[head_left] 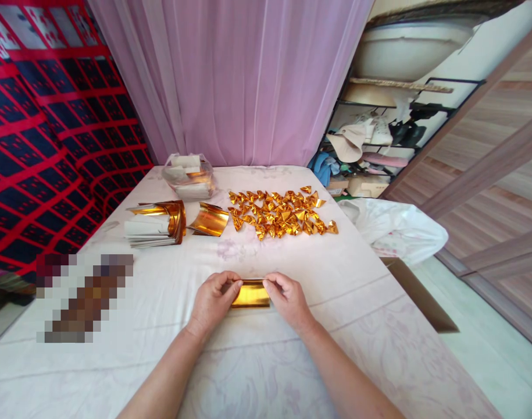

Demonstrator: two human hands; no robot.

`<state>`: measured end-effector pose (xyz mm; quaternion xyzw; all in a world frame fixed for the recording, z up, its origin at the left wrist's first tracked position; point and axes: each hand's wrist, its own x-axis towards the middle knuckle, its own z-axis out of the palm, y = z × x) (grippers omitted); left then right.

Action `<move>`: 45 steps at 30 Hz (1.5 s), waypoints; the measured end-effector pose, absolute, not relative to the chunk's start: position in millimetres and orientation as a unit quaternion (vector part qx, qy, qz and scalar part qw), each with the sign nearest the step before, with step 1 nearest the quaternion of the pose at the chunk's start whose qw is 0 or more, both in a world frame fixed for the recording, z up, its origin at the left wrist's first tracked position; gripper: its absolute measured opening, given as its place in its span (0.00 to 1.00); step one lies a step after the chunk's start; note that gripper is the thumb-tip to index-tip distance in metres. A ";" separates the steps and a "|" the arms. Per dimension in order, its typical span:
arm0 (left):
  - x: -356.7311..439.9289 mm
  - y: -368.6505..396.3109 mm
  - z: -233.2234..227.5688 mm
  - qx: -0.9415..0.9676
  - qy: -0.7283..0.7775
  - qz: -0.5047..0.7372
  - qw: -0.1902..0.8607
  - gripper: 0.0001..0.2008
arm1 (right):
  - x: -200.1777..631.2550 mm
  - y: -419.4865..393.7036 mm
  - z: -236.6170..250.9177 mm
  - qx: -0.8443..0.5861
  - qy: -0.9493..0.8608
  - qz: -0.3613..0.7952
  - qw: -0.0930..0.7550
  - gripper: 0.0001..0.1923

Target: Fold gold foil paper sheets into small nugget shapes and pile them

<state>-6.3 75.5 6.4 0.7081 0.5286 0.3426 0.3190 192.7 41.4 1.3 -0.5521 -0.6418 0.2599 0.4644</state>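
A sheet of shiny gold foil paper (251, 295) lies near the middle front of the cloth-covered table, with a straight edge along its top. At its upper left corner my left hand (217, 297) pinches that edge between thumb and fingers. My right hand (288, 298) grips the upper right corner the same way. Beyond my hands, several small folded gold foil pieces (283, 214) are spread out at the back right. A loose gold sheet (210, 219) rests left of them, beside a curled stack of gold-and-white sheets (154, 224).
A clear plastic bag of more sheets (189, 177) stands at the back left. The tablecloth (335, 279) reaches the right edge, where a white plastic bag (396, 230) and a cardboard box (418, 294) sit. A blurred patch (86, 297) covers something at left. A purple curtain (231, 81) hangs behind.
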 end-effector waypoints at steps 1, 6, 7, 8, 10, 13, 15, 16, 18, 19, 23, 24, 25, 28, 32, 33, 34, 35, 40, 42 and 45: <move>-6.4 75.6 6.9 0.709 0.529 0.344 0.315 0.10 | 192.6 41.5 1.0 -0.554 -0.641 0.261 0.463 0.11; -5.7 75.8 6.6 0.699 0.533 0.352 0.321 0.10 | 192.2 42.0 -1.0 -0.563 -0.624 0.281 0.464 0.11; -5.5 75.7 5.6 0.693 0.535 0.354 0.329 0.10 | 192.3 42.0 -0.9 -0.564 -0.623 0.280 0.464 0.11; -5.2 75.5 4.2 0.684 0.538 0.357 0.340 0.10 | 192.3 42.0 -0.5 -0.565 -0.624 0.277 0.463 0.11; -4.8 75.1 0.6 0.658 0.542 0.370 0.369 0.10 | 192.5 41.7 0.9 -0.565 -0.627 0.272 0.462 0.11; -4.8 74.9 -4.6 0.621 0.543 0.390 0.409 0.13 | 192.7 40.8 3.3 -0.560 -0.630 0.271 0.465 0.11; -5.2 75.1 -6.1 0.607 0.542 0.394 0.427 0.14 | 192.7 40.3 4.3 -0.557 -0.632 0.266 0.469 0.10; -5.5 75.2 -6.3 0.603 0.541 0.395 0.433 0.14 | 192.7 40.2 4.5 -0.555 -0.634 0.262 0.470 0.10; -6.0 75.6 -6.1 0.598 0.540 0.397 0.438 0.14 | 192.9 40.4 4.4 -0.552 -0.639 0.252 0.473 0.10; -6.3 75.7 -6.0 0.598 0.540 0.398 0.439 0.14 | 193.0 40.7 4.1 -0.551 -0.641 0.248 0.474 0.10; -6.6 75.9 -6.9 0.597 0.543 0.396 0.439 0.13 | 193.5 41.8 2.9 -0.550 -0.641 0.241 0.478 0.09; -6.6 75.9 -7.3 0.597 0.543 0.395 0.439 0.13 | 193.6 42.0 2.8 -0.551 -0.641 0.242 0.477 0.09; -6.6 75.9 -7.6 0.596 0.544 0.394 0.439 0.13 | 193.6 42.0 2.7 -0.552 -0.641 0.242 0.476 0.10; -6.4 75.9 -7.6 0.600 0.545 0.387 0.439 0.13 | 193.5 42.1 2.8 -0.556 -0.641 0.242 0.472 0.10; -6.0 76.1 -5.0 0.620 0.544 0.372 0.425 0.12 | 192.6 43.0 2.0 -0.567 -0.637 0.232 0.468 0.10; -5.8 76.1 -3.9 0.628 0.544 0.367 0.418 0.11 | 192.4 43.4 1.5 -0.571 -0.635 0.228 0.467 0.10; -5.6 76.1 -2.8 0.635 0.546 0.362 0.410 0.11 | 192.1 43.7 1.0 -0.574 -0.634 0.224 0.466 0.10; -5.3 76.0 -1.6 0.641 0.548 0.357 0.402 0.10 | 191.9 44.1 0.5 -0.579 -0.633 0.219 0.465 0.10; -4.0 75.7 4.0 0.671 0.552 0.339 0.361 0.10 | 192.0 45.8 -1.4 -0.610 -0.637 0.183 0.435 0.10; -2.9 76.3 6.7 0.694 0.554 0.328 0.323 0.09 | 192.0 47.1 -2.1 -0.622 -0.648 0.155 0.411 0.10; 0.2 77.1 11.8 0.732 0.556 0.300 0.255 0.07 | 191.7 49.9 -2.8 -0.641 -0.667 0.103 0.366 0.09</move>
